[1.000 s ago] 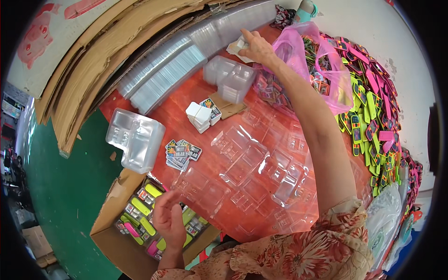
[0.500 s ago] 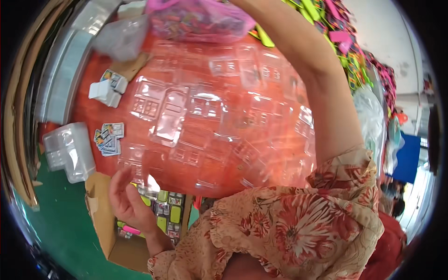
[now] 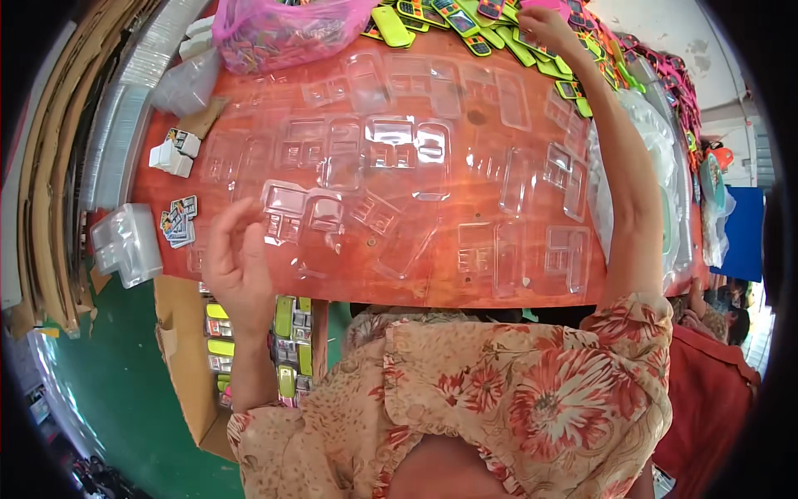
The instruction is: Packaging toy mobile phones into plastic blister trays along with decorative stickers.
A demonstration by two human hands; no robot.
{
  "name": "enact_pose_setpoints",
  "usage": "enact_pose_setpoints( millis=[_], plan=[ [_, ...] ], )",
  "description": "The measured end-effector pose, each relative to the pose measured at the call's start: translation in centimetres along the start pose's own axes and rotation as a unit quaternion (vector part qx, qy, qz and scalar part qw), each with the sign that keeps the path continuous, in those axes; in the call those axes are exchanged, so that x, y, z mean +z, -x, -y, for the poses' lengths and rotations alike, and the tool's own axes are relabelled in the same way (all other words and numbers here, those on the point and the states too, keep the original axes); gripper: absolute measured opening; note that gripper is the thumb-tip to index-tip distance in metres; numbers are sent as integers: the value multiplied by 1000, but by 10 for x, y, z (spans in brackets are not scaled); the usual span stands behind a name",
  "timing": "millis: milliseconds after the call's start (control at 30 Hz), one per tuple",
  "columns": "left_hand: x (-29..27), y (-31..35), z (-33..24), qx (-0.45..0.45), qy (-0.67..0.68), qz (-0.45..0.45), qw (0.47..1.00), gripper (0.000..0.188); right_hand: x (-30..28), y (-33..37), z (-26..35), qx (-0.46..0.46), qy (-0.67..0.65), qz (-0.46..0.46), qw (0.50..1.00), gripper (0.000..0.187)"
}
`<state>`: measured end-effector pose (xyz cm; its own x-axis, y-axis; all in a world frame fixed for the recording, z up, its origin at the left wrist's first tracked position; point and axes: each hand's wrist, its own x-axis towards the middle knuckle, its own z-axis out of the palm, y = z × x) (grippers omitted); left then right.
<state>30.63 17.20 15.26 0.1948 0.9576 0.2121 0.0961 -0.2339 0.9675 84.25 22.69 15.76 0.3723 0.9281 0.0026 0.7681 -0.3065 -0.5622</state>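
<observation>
The right fingers [image 3: 533,24] cover part of the toy phone pile [image 3: 516,50]; whether they pinch a piece cannot be told. Above them, the picture's edge cuts the pile off; to their left, it crops the pink bag [image 3: 287,35]. Below the left fingers [image 3: 236,216], the left forearm [image 3: 253,358] hides the carton's [image 3: 178,353] middle. Left of those, the cards' [image 3: 178,221] print is too small.

A white wall [image 3: 702,37], marked with grey patches, rises at the upper right. The red tabletop [image 3: 395,291] spans the middle, its near edge bowed by the lens, its surface catching bright glare. Green floor [image 3: 133,391] spreads at the lower left, pale light glinting along its far side. A blue panel [image 3: 740,237] stands at right, beside a bright, blurred area.
</observation>
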Motion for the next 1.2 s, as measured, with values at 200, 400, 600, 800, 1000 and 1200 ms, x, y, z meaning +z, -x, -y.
enact_pose_setpoints(
  millis=[200, 400, 600, 800, 1000, 1200],
  plan=[
    [45, 4, -37, 202, -75, 55, 975, 20, 33, 50, -31, -70, 49, 10, 996, 24],
    [114, -39, -21, 201, -198, 211, 936, 22, 52, 76, -28, -148, 71, -21, 986, 23],
    [109, -71, 23, 236, -373, 144, 886, 18, 22, 123, -22, -117, 25, 25, 992, 25],
    [9, -67, 48, 174, -549, -79, 814, 33, 32, 122, 12, -148, -29, 10, 989, 22],
    [-70, -46, 47, 132, -645, -218, 720, 43, 85, 109, 91, -225, -97, 76, 967, 21],
    [-167, -32, 79, -77, -666, -155, 725, 50, 112, 124, 148, -246, -130, 151, 948, 18]
  ],
)
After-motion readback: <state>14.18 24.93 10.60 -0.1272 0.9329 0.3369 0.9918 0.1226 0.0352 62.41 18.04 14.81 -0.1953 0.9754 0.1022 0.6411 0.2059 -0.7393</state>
